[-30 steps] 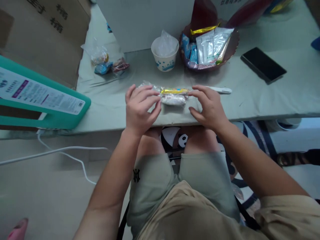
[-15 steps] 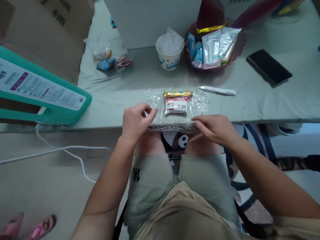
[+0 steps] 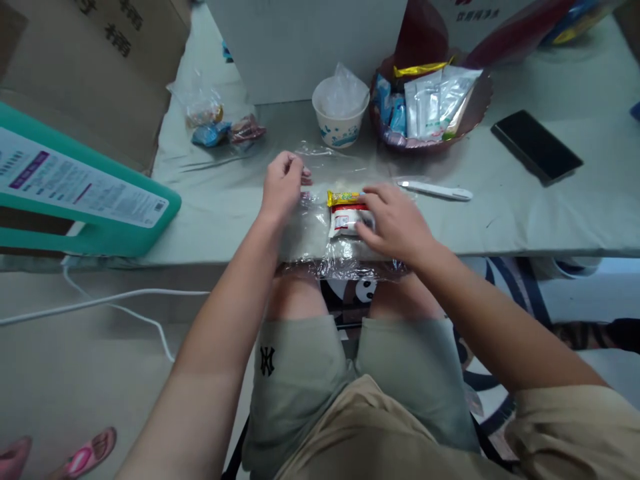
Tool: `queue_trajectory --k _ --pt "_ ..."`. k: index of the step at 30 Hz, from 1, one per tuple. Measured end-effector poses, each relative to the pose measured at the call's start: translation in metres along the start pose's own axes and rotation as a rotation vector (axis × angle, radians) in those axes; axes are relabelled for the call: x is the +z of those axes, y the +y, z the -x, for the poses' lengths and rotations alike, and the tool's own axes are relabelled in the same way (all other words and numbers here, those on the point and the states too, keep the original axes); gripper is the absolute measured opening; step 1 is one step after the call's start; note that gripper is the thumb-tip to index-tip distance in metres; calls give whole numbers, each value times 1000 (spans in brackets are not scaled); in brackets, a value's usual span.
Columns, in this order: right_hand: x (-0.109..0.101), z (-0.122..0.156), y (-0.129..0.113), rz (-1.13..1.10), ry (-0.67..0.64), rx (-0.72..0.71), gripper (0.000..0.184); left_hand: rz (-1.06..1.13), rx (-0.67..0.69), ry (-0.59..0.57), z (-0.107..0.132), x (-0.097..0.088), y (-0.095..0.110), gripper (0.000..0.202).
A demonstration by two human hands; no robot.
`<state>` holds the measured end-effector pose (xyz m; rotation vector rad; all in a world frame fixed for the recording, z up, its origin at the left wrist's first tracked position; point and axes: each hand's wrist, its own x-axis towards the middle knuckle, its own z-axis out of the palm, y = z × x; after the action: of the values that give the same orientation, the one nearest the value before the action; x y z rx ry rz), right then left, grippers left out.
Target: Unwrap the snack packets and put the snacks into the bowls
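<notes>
lying on a clear plastic sheet point(image 3: 345, 257) by the front edge of the table point(image 3: 505, 223) are two small packs. the yellow pack point(image 3: 341, 198) is at the back, and the white and red pack point(image 3: 342, 221) is just in front of it. the sheet pokes out past the front edge. the right hand point(image 3: 397, 223) is partly open, its fingers apart over the right ends of both packs. the left hand point(image 3: 283, 185) is over the left part of the sheet with its fingers curled in, but they are turned away, so i can't tell if they pinch the plastic. a white cutter point(image 3: 443, 191) lies behind the right hand. farther from the front edge sit a paper cup point(image 3: 339, 127) and a bowl point(image 3: 477, 110).
</notes>
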<state>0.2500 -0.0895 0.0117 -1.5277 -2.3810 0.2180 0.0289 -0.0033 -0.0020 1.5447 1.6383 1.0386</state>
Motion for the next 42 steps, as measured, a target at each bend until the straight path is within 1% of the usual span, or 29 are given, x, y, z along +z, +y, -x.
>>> queue_trajectory --k 1,2,4,6,8,12,14,17,20,22,24,26,27,29,31,32,34,36,37,39,40,42 --pt "2 -5 -4 7 -41 -42 49 10 -20 20 -1 4 0 22" --pt "3 -9 -8 13 -76 -63 57 -12 -9 48 -1 7 -1 23" --pt "5 -15 -12 35 -121 -51 73 -109 68 113 1 11 -7 23" --pt "5 -19 -14 73 -140 -15 80 -214 128 163 1 12 -14 22" --pt "3 -19 -13 123 -153 13 73 -291 127 184 2 11 -21 21" --pt "-2 -16 -12 157 -191 1 46 -339 78 194 3 10 -25 19" --pt "-4 -14 -12 136 -206 -29 45 -336 73 194 5 10 -23 19" --pt "-5 -12 -9 90 -228 -60 49 -328 68 186 8 8 -19 19" --pt "-3 -7 -1 -43 -224 -47 53 -304 52 193 9 5 -18 19" --pt "-3 0 6 -204 -183 -28 56 -289 45 208 9 4 -18 19" --pt "-8 6 14 -362 -106 1 60 -279 39 218 8 4 -19 19" --pt "-21 6 26 -451 -20 40 64 -276 32 221 8 4 -19 18" --pt "-30 2 33 -455 31 59 65 -277 31 221 7 4 -19 18" --pt "-50 -17 53 -387 151 100 68 -286 32 220 7 5 -18 18" --pt "-66 -47 79 -205 292 165 69 -302 41 207 7 5 -17 18" --pt "-71 -65 93 -109 335 210 70 -311 45 196 7 6 -16 18" --pt "-75 -97 122 -10 339 278 73 -325 44 182 6 5 -15 18" --pt "-72 -118 143 26 357 242 70 -331 38 182 7 5 -15 19" --pt "-70 -121 148 45 382 228 66 -332 35 187 7 6 -15 19" --pt "-65 -112 144 70 444 227 54 -328 36 194 7 6 -15 19" --pt "-62 -100 136 68 475 238 48 -324 40 196 7 6 -16 20" --pt "-52 -64 111 18 503 204 38 -316 45 195 7 7 -17 20"
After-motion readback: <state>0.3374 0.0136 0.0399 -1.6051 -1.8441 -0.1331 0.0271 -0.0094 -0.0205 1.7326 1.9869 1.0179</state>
